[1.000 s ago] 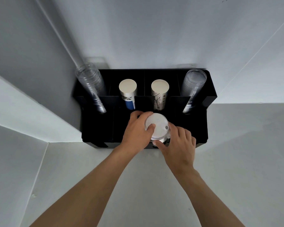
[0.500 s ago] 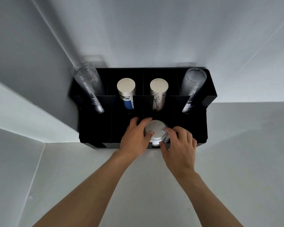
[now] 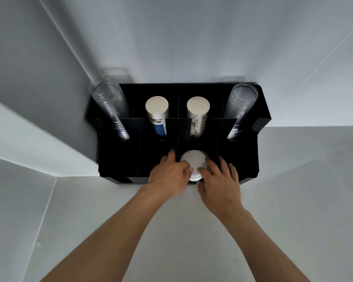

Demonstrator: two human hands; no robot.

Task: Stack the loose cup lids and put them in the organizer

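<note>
Black organizer (image 3: 118, 157), white lids (image 3: 193, 162), clear cup stacks (image 3: 110, 104), cream-topped paper cups (image 3: 157, 112) printed blue and black, pale grey counter (image 3: 293, 200).

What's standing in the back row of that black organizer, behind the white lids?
Behind the white lid stack the organizer holds four cup stacks: clear plastic, two paper ones, clear plastic. Their bases are hidden by the divider.

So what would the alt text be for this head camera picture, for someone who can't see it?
Two bare hands, left hand and right hand, lower a stack of white cup lids into a front compartment of a black organizer on a white counter. Behind stand two paper cup stacks flanked by two clear plastic cup stacks.
</note>
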